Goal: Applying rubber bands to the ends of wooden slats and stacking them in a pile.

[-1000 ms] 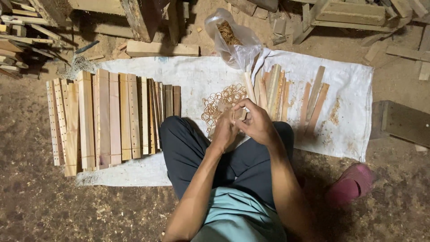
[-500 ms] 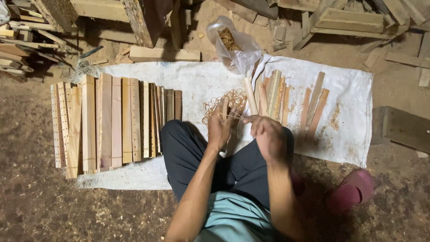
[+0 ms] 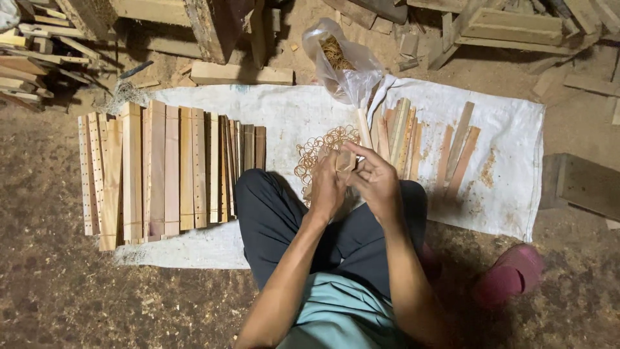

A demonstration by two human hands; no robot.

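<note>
I sit cross-legged on a white sack cloth [image 3: 504,161]. My left hand [image 3: 328,187] grips a small bundle of short wooden slats [image 3: 343,159] held upright in front of me. My right hand [image 3: 374,179] is closed against the same bundle, its fingers working at the top end, apparently with a rubber band. A loose heap of tan rubber bands [image 3: 316,145] lies on the cloth just beyond my hands. Behind them stands a clear plastic bag [image 3: 342,61] with more bands inside.
A row of long bundled wooden slats [image 3: 168,171] lies on the cloth to the left. Loose slats [image 3: 403,132] and two reddish strips [image 3: 460,152] lie to the right. Timber offcuts [image 3: 239,73] crowd the far side; a pink sandal [image 3: 510,274] rests on sawdust.
Half a second ago my hands were apart, stretching a rubber band between them. Now they have come back together around the small bundle of slats.
</note>
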